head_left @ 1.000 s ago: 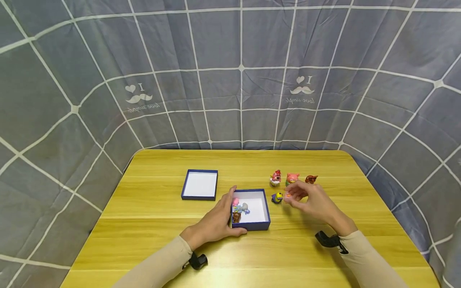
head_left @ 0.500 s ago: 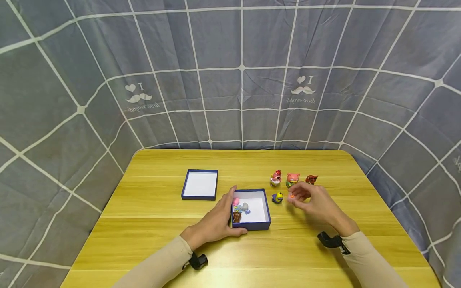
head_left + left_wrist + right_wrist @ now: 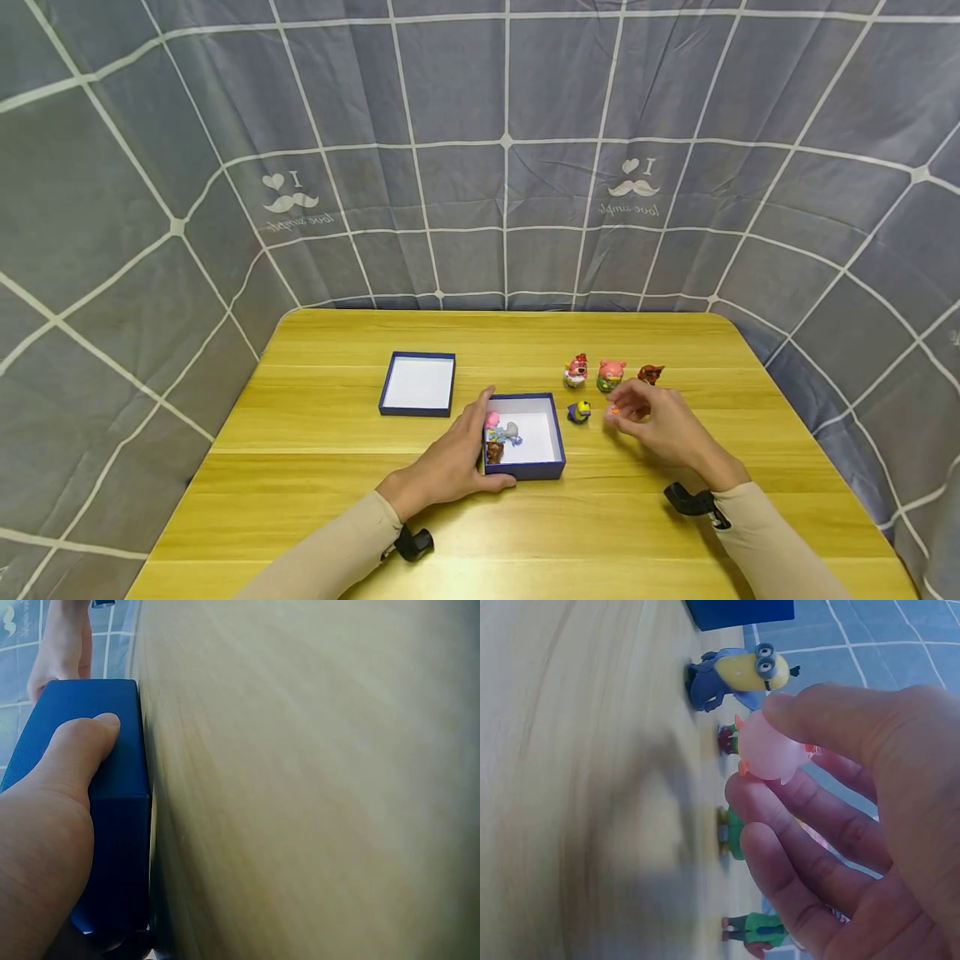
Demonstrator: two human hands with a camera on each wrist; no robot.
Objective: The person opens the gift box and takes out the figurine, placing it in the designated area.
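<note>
My left hand (image 3: 450, 454) grips the near left corner of a dark blue box (image 3: 525, 472), its thumb (image 3: 90, 739) on the front wall and its fingers along the left side. Lying inside the box at the left are a pink figure (image 3: 492, 419), a grey-blue figure (image 3: 509, 433) and a brown figure (image 3: 494, 452). To the right, my right hand (image 3: 663, 421) pinches a round pink toy figure (image 3: 772, 748) between thumb and fingertips, just above the table. Beside it on the left stands a yellow and blue Minion figure (image 3: 579, 412).
Behind the right hand, a pink figure with a red top (image 3: 576, 372), a pink and green figure (image 3: 611, 376) and a brown figure (image 3: 650, 374) stand in a row. A shallow blue lid (image 3: 415, 412), white inside, lies back left. A grey checked curtain (image 3: 465, 192) surrounds the table.
The right hand has shifted slightly right with the pink toy figure, widening the gap from the Minion figure. The left hand keeps its grip on the box.
</note>
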